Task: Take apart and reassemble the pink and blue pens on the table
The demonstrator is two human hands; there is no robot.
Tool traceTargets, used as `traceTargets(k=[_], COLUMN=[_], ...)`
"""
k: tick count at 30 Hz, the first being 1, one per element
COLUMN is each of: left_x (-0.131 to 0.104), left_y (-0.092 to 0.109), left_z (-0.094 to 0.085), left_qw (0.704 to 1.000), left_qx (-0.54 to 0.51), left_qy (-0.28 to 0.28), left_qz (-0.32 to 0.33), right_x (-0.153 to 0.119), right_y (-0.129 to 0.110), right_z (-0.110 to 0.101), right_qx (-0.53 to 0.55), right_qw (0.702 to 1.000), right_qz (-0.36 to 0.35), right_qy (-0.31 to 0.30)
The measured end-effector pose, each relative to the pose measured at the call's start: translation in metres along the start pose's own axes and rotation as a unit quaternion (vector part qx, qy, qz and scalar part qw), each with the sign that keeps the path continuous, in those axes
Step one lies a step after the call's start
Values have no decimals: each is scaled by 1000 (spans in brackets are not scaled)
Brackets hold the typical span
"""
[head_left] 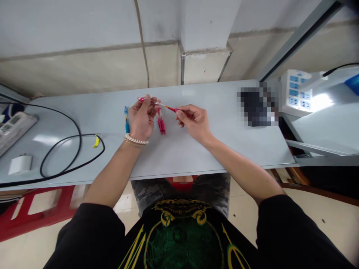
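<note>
The bench [213, 153], pale grey and glossy, runs below and to both sides of the fingers, with glare well left of them. Beyond the fingertips stands a wall [112, 22], light grey above cream tiles, a thin cord [142, 41] hanging down it. Nearer the body than the fingers, past the bench edge, are a tiled floor [244, 228] and, to the left, a red stool [53, 220] cut off by the frame.

The left hand [142, 116] pinches the clear, red-tipped end of a red pen [172, 109]; the right hand [196, 120] grips its red end, so the pen slants between both sets of fingers, above the bench. Whether its parts are joined is too small to tell, and the fingers cover both grips.

Just below the gap between the hands lie pink pens [162, 125], their tops partly behind the left fingers; their exact number is unclear. A blue pen [126, 119] lies just left of the left fingers. Farther left are a looped black cable [80, 130], a white adapter [21, 164] and a cropped power strip [17, 129]. Well right of the right fingers, a dark object [254, 107] is pixelated beyond recognition, beside a socket block [295, 93].
</note>
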State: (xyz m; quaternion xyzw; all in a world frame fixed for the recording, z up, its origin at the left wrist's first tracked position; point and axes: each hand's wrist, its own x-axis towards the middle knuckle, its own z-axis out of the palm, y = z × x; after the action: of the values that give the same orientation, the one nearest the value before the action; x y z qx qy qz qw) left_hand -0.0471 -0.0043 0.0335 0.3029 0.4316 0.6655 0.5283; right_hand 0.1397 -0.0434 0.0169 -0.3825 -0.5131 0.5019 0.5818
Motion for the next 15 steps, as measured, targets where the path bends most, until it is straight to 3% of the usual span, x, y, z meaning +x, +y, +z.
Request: traceTargets(k=[6,15], left_x=[8,-3], left_y=[-3,0], left_z=[-8,0], left_qw=[998,997], left_qx=[25,25], left_qy=[-23,-36], left_qz=[44,57], right_x=[-1,-1], right_y=[-4,-9], right_z=[0,-1], right_qx=[-31,-53], right_qw=[999,999], right_qz=[21,-3], right_qy=[5,11])
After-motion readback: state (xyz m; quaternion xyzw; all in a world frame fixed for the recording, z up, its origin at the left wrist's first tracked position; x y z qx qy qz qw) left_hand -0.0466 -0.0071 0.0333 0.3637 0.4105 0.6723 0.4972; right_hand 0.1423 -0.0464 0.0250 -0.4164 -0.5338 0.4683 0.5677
